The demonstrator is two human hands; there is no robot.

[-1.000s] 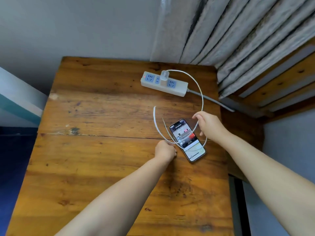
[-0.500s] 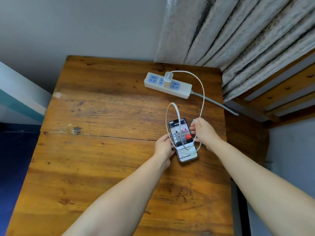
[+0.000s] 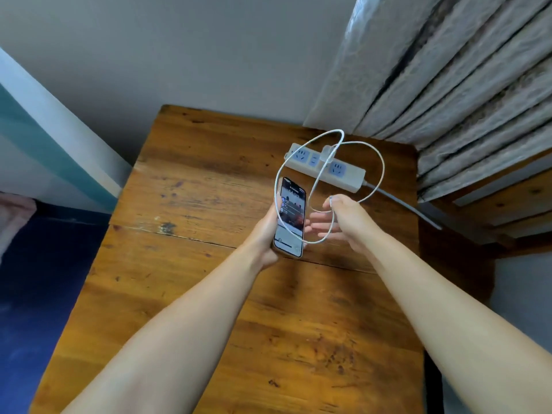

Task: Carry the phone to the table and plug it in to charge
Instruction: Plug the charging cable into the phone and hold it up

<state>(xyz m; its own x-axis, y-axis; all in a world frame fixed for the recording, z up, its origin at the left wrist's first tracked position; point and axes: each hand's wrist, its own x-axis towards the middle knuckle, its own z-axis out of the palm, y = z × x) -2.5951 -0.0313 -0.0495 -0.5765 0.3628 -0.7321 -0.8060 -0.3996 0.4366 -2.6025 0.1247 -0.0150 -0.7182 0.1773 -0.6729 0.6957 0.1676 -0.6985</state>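
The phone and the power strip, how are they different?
The phone is dark with a lit screen; the power strip is white with blue sockets. The phone is held up in the left hand; the strip lies flat on the table. The white cable loops near both.

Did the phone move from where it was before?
Yes. The phone was lying flat on the table; now the left hand holds it up off the wood.

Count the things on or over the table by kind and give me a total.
Phone: 1
White charging cable: 1
White charger plug: 1
White power strip: 1
Hands: 2, left hand, right hand
Total: 6
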